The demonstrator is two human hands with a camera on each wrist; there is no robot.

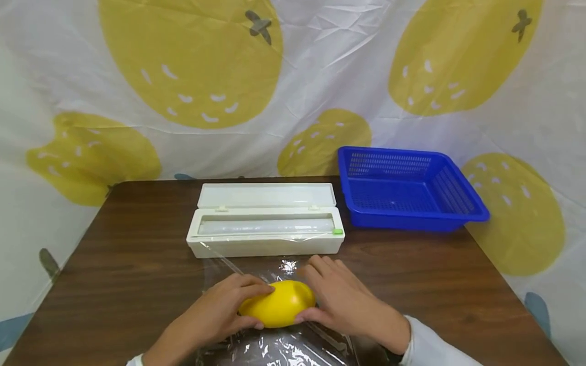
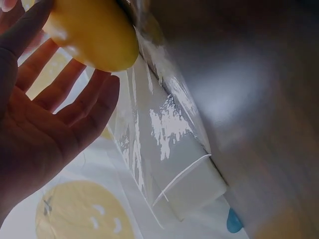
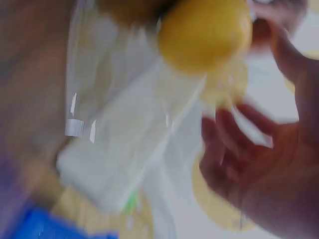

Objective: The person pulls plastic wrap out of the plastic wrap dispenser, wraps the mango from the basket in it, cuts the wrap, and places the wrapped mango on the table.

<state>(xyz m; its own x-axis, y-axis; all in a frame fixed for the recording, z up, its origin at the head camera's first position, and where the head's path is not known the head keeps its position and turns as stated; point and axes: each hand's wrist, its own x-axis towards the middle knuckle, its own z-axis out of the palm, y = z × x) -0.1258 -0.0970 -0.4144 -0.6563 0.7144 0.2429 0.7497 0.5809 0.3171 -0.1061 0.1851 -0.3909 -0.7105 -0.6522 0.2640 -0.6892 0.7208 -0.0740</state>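
Left hand (image 1: pixel 223 306) and right hand (image 1: pixel 342 299) bracket a fruit (image 1: pixel 278 305), each grip pinching an end between thumb and fingers, apparently to steady it over clear film (image 1: pixel 284 352) spread on a bench (image 1: pixel 458 290). Beyond, the box (image 1: pixel 265 248) stands open, presumably so film feeds freely toward the fruit.

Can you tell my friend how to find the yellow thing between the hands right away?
Find the brown table, then the open white box on it. Just in front, over clear film, a smooth, rounded yellow thing sits between the left hand and right hand. It's the only solid yellow thing there; the fruits on the cloth behind are just printed.
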